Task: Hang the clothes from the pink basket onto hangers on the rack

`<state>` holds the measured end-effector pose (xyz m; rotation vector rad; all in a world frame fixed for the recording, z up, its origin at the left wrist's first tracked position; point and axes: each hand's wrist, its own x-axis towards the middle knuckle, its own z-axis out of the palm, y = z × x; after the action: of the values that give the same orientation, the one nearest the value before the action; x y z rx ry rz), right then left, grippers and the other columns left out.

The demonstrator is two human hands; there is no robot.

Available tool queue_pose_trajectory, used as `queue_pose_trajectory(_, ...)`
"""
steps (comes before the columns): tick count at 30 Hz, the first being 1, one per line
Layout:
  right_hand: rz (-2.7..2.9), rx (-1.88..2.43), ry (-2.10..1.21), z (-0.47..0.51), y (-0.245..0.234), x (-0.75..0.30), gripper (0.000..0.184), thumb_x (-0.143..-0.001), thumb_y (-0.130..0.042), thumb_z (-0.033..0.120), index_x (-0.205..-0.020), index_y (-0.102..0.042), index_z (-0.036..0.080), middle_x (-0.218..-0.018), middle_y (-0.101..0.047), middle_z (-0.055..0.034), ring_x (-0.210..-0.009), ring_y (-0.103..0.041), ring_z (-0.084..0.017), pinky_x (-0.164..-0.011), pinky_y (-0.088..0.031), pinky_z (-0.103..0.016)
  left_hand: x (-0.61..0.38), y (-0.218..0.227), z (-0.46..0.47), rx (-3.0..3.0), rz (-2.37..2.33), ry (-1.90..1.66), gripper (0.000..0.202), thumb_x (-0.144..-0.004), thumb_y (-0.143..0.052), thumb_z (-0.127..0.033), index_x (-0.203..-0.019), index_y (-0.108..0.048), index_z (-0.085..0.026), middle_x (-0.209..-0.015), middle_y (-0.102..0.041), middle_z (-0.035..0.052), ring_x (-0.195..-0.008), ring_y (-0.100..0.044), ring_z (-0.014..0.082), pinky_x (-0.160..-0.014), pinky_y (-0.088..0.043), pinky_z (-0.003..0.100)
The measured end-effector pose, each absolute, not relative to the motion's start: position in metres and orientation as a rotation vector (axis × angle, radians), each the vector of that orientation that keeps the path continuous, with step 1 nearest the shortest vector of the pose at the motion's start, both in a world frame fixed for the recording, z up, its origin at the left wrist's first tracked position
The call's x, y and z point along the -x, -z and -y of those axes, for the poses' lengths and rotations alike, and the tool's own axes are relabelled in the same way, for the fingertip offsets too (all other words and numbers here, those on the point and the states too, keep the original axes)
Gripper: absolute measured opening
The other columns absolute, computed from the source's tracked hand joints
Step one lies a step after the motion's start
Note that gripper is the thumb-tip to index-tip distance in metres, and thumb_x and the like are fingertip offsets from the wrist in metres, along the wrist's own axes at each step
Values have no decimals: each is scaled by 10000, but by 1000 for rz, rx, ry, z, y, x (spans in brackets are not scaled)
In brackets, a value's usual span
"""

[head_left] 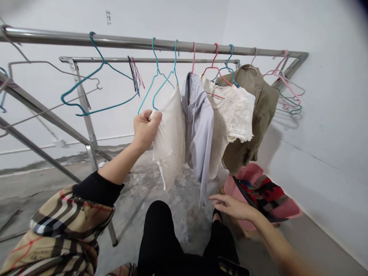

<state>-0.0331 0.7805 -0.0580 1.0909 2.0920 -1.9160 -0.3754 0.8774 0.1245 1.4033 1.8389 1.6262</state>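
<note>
My left hand (147,128) is closed on the upper left edge of a white knitted or lacy top (171,143), beside the shoulder of a light-blue hanger (163,86). This top hangs from the rail, its lower part dropping free. To its right hang a pale lavender shirt (198,122) and a cream lace-trimmed blouse (234,111) on a red hanger (212,68). Lower down, my right hand (230,206) holds nothing, fingers stretched out to the left. It is near the low-hanging end of the lavender shirt and beside a pink basket (290,211).
A metal rail (123,40) spans the view, with a bare teal hanger (100,69) on the left. An olive garment (266,96) and pink hangers (287,84) hang at the right. Dark and red clothes (267,191) lie in the basket. A rack leg (92,157) stands left.
</note>
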Motion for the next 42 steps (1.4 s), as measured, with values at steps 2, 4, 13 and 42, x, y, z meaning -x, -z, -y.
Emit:
queue_pose_trajectory(2,-2079,-1105,1916,-779,60,32,626,-906,-460,505,-1379,-517,99,-1063,-648,-117,-1040,-613,-246,-1003,-457,-433,380,-125,-878,-1676,-2020,-1595,483,-745,-622,-317,-563,-186,-214,-542,-162,-55,-531,-209,100,-524,-203,280)
queue_pose_trajectory(4,-2076,-1110,1916,-777,64,31,625,-903,-464,514,-1374,-522,108,-1042,-636,-106,-1040,-605,-242,-1002,-459,-430,383,-124,-879,-1892,-2100,-1541,475,-776,-613,-319,-559,-205,-209,-542,-191,-51,-547,-215,110,-553,-192,298)
queue_pose_trajectory(13,-2045,-1106,1955,-774,73,27,599,-910,-471,489,-1385,-523,128,-974,-634,-81,-908,-588,-204,-909,-506,-401,379,-120,-877,-2162,-2000,-1361,330,-778,-653,-407,-625,-435,-213,-600,-427,-19,-595,-375,131,-577,-233,278)
queue_pose_trajectory(42,-1998,-1134,2045,-760,109,23,671,-883,-497,559,-1368,-540,98,-1048,-645,-112,-970,-615,-227,-937,-475,-391,381,-132,-876,-2392,-2073,-1304,240,-837,-629,-313,-661,-487,-232,-657,-514,19,-662,-476,176,-609,-326,301)
